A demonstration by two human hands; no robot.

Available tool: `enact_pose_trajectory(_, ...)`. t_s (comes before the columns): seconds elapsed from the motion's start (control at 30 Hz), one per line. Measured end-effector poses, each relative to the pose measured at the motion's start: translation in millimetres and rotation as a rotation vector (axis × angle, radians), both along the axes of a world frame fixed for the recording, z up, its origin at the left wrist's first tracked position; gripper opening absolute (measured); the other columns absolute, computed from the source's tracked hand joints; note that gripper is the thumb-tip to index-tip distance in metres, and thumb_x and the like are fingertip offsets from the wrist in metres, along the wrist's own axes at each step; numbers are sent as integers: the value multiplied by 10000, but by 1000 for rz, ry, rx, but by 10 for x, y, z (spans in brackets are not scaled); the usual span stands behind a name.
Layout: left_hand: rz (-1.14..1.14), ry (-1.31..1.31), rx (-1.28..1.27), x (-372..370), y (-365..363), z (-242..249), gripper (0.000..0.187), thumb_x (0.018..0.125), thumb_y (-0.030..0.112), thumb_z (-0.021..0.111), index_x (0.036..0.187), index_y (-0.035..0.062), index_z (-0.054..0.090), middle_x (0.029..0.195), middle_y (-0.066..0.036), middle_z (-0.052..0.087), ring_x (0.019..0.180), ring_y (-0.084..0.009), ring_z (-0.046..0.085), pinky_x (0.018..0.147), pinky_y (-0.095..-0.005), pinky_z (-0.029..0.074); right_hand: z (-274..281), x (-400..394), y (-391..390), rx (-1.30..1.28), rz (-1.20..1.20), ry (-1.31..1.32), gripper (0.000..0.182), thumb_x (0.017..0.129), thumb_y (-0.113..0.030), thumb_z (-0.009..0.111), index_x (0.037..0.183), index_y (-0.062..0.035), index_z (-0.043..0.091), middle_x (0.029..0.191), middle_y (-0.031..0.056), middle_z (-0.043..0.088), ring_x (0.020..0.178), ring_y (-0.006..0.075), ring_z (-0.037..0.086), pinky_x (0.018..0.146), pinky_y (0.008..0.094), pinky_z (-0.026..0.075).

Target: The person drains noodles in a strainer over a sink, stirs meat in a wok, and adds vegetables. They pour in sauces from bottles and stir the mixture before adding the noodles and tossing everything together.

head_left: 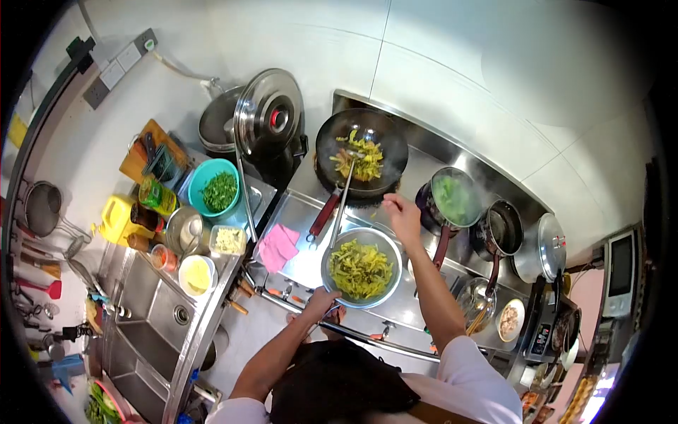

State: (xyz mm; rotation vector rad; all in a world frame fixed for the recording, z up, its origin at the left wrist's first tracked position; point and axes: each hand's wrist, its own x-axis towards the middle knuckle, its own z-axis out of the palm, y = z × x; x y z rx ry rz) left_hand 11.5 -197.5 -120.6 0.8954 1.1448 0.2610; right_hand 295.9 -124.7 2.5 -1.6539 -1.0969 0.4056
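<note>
My left hand grips the near left rim of a metal bowl holding yellow-green chopped vegetables. Raised between the wok and a steaming pot, my right hand has its fingers curled closed; what they hold, if anything, is hidden. Beyond it, a black wok contains a smaller heap of similar vegetables. A long-handled ladle leans out of the wok, its handle reaching the bowl's rim. The wok's dark red handle points toward me.
To the right stand the pot of green food in liquid, a dark saucepan and a lidded pot. A pink cloth lies left of the bowl. Farther left are a turquoise bowl of chopped greens and a sink.
</note>
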Motion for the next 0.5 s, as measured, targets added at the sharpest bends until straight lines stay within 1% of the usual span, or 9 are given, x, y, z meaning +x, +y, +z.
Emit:
enact_pose_trajectory(0.07, -60, 111, 65, -157, -109, 2, 255, 820, 178, 619, 862, -73, 629, 534, -87, 582, 383, -179, 546, 355, -289, 412, 17, -108, -244, -119, 100, 202, 210, 866, -117, 586, 1011, 20, 650, 818, 122, 671, 758, 127, 632, 687, 272, 490)
enact_pose_trajectory(0.1, -47, 108, 61, -229, -163, 46, 255, 820, 178, 619, 862, -73, 629, 534, -87, 582, 383, -179, 546, 355, -289, 412, 97, -217, -379, -91, 84, 109, 196, 877, -128, 589, 971, 29, 657, 801, 77, 668, 750, 100, 613, 677, 260, 487)
enact_pose_trajectory(0.2, 10, 63, 22, -550, -446, 310, 259, 835, 184, 609, 786, -70, 632, 503, -100, 574, 367, -184, 543, 327, -285, 404, 350, -692, -759, 44, -34, 266, 188, 899, -144, 575, 938, 16, 665, 776, 23, 659, 729, 94, 596, 670, 251, 478)
enact_pose_trajectory(0.27, 8, -4, -77, -907, -635, 474, 273, 842, 183, 606, 718, -59, 628, 496, -108, 575, 366, -183, 548, 328, -291, 406, 145, -1006, -963, 60, 24, 300, 195, 915, -153, 560, 936, 12, 661, 732, -2, 631, 698, 81, 569, 629, 244, 460)
enact_pose_trajectory(0.3, -38, 9, -69, -1151, -776, 360, 263, 851, 186, 603, 751, -56, 631, 499, -116, 578, 379, -183, 562, 329, -294, 417, 126, -1194, -1091, -118, 172, 296, 189, 913, -141, 557, 940, 18, 656, 721, 0, 620, 683, 70, 550, 611, 237, 446)
enact_pose_trajectory(0.33, 46, -29, -86, -1330, -960, 289, 254, 851, 198, 608, 784, -45, 636, 494, -119, 575, 388, -182, 567, 333, -297, 424, 122, -1423, -1198, -261, 361, 269, 183, 912, -128, 553, 945, 23, 650, 710, 3, 610, 668, 60, 531, 594, 231, 432)
enact_pose_trajectory(0.4, 169, 6, -45, -1876, -1320, 499, 308, 848, 236, 643, 838, -71, 627, 535, -115, 589, 413, -181, 574, 392, -290, 463, 280, -2171, -1390, -246, 554, 254, 180, 909, -124, 553, 930, 24, 653, 694, 5, 596, 652, 46, 506, 574, 205, 400)
enact_pose_trajectory(0.43, 229, -1, 18, -2168, -1554, 686, 315, 844, 251, 643, 841, -64, 617, 541, -105, 589, 427, -176, 578, 386, -287, 453, 288, -2527, -1500, -236, 649, 314, 186, 925, -139, 539, 941, 9, 650, 688, -2, 578, 617, 42, 484, 552, 197, 387)
enact_pose_trajectory(0.5, 466, -69, 26, -2812, -2086, 686, 292, 845, 240, 640, 862, -50, 610, 538, -86, 578, 414, -152, 559, 364, -279, 426, 435, -3265, -1645, -223, 831, 360, 193, 940, -155, 525, 952, -6, 647, 682, -9, 561, 582, 37, 462, 531, 188, 373)
